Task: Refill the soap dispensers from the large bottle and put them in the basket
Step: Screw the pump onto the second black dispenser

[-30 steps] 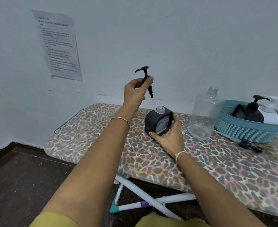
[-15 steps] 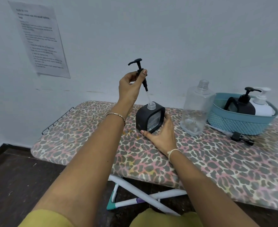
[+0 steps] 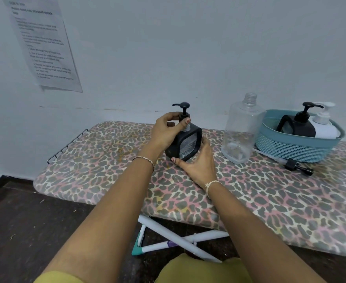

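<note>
A black square soap dispenser [image 3: 188, 142] stands on the leopard-print board [image 3: 249, 193]. My left hand [image 3: 168, 130] pinches the collar of its black pump head [image 3: 183, 110], which sits down in the dispenser's neck. My right hand [image 3: 198, 164] grips the dispenser's lower right side. To the right stands the large clear bottle [image 3: 242, 129], uncapped and nearly empty. A teal basket [image 3: 294, 146] at the far right holds a black dispenser [image 3: 298, 125] and a white one [image 3: 325, 125].
A loose black pump with its tube [image 3: 294, 165] lies on the board in front of the basket. A wire rack [image 3: 66, 147] edges the board's left end. A printed sheet [image 3: 43, 43] hangs on the wall. White folding legs [image 3: 180, 240] show below.
My left hand has lowered the pump, so its tube has gone down into the dispenser and the head now sits at the neck. My right hand still steadies the dispenser.
</note>
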